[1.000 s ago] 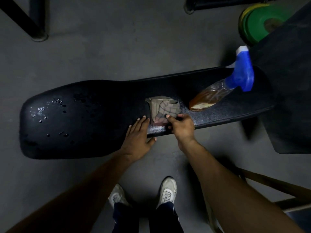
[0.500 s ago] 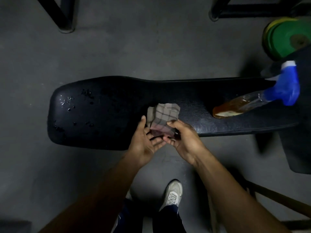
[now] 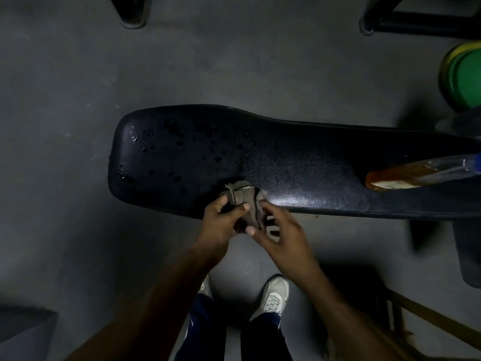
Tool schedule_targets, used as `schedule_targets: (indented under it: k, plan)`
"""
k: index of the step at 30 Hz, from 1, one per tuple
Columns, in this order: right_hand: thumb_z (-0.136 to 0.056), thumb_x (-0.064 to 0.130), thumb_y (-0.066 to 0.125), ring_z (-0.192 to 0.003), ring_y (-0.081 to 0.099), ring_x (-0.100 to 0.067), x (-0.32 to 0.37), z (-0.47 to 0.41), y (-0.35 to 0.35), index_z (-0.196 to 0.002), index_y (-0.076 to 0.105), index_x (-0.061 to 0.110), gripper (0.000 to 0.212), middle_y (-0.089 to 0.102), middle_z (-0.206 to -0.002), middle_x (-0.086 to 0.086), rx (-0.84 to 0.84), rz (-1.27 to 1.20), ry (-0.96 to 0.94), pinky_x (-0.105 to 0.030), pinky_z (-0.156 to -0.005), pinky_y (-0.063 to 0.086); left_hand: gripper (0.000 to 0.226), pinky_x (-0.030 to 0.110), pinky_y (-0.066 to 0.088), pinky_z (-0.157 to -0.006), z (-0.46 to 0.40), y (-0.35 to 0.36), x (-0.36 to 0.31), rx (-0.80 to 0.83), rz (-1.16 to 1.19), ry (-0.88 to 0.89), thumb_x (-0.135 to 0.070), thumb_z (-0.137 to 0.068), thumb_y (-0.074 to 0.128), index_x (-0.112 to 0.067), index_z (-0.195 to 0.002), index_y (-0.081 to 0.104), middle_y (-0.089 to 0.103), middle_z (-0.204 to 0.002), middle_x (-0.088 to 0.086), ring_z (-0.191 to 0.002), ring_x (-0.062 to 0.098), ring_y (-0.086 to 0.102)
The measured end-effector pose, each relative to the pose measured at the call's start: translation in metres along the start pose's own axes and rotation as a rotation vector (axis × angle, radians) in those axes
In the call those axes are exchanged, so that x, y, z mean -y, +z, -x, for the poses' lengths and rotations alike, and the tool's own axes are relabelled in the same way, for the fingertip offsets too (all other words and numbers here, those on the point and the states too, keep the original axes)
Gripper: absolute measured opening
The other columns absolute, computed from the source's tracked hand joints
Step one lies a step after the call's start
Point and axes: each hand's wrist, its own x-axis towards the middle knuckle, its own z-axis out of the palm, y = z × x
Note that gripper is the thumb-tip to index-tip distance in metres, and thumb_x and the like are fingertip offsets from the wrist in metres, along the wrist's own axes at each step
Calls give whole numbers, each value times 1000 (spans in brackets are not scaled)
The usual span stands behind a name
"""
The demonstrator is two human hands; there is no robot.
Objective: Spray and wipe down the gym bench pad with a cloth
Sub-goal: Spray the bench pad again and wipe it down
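**Ana:** Grey concrete floor (image 3: 182, 74) all round, dim light, and the black bench pad (image 3: 299, 162) running across the middle. Where is the cloth?

**Ben:** At the pad's near edge, bunched up. The cloth (image 3: 243, 198) sits between both hands, half over the pad's lip and half off it. The left hand (image 3: 221, 222) has its fingers and thumb curled round the wad; the right hand (image 3: 281, 235) pinches the cloth's nearer end with thumb and fingertips.

**Ana:** So gripped by both. What worries you?

**Ben:** Three things, as I judge it. The droplets (image 3: 145, 149) lie on the pad's wide end, left of the cloth. If the wipe only covers the narrow stretch near the hands, that wet patch gets left.

**Ana:** And the second?

**Ben:** The cloth is crumpled tight. A wad like that would likely smear the liquid in streaks rather than lift it, unless it is flattened against the pad.

**Ana:** The bottle?

**Ben:** The spray bottle (image 3: 406, 175) lies on its side on the pad's narrow end, well right of the cloth, its blue head cut off by the frame. A long sweep rightward could knock it, and on its side it may roll off the pad to the floor or leak.
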Motion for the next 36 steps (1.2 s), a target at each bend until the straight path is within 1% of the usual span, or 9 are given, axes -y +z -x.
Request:
schedule_targets:
  k: [3,8,15,17,19,23,26,30,36]
  plan:
    - [-97,35,74,-123,63,1,1,-3,16,-149,57,28,55,62,-142,16,11,-94,20,-28,-102,57,27,43,60,-80,4,-10,-4,14,47,-23,-3,-93,64,-3,-120,67,73,-112,18,-102,34,72]
    - [-108,7,53,-96,77,-30,15,-15,20,-115,77,9,26,80,-104,-17,-81,-581,205,-41,-89,62,32,41,58,-90,4,-28,-9,34,60,-25,5,-90,63,-5,-120,65,71,-118,19,-109,31,69]
    - [-107,8,46,-86,65,-21,30,-27,-3,-92,65,13,26,70,-93,-8,-350,-1043,439,-36,-82,54,37,33,58,-85,-2,-50,-14,23,182,-107,14,-90,55,-4,-121,65,72,-118,14,-112,29,68]
    - [-109,12,45,-87,64,-19,32,-25,-14,-90,67,17,29,69,-90,-3,-410,-780,290,-37,-80,54,37,33,58,-85,-1,-50,-14,26,191,-129,14,-90,55,-3,-121,66,72,-118,14,-113,30,68]
    - [-109,14,48,-89,66,-18,29,-22,-22,-105,71,18,24,72,-98,0,-443,-164,26,-39,-79,53,39,43,56,-95,0,-47,-14,26,212,-174,13,-91,56,-1,-126,62,69,-124,18,-117,33,65]
    - [-101,9,53,-98,70,-23,37,-11,-4,-126,69,21,32,74,-119,-1,-198,499,-301,-40,-85,59,38,57,41,-109,4,-38,-11,66,232,-189,12,-91,51,-3,-124,63,63,-130,24,-123,39,59]
    - [-92,19,45,-108,74,-23,31,-1,18,-130,72,20,47,74,-129,0,-64,649,-367,-35,-92,61,37,53,42,-106,10,-33,-8,107,228,-196,6,-93,48,3,-128,58,59,-133,28,-119,41,57]
    - [-98,38,49,-125,66,-19,18,7,24,-141,65,23,49,66,-143,4,26,626,-362,-34,-107,53,41,46,48,-101,17,-32,-7,67,134,-278,-34,-101,52,-8,-132,60,67,-127,16,-119,29,63]
    - [-94,37,72,-147,37,-9,-8,15,9,-161,32,40,78,20,-171,22,178,439,-352,-25,-115,37,29,33,57,-77,19,-19,-7,31,103,-239,-12,-95,63,-8,-123,67,71,-120,16,-108,31,69]
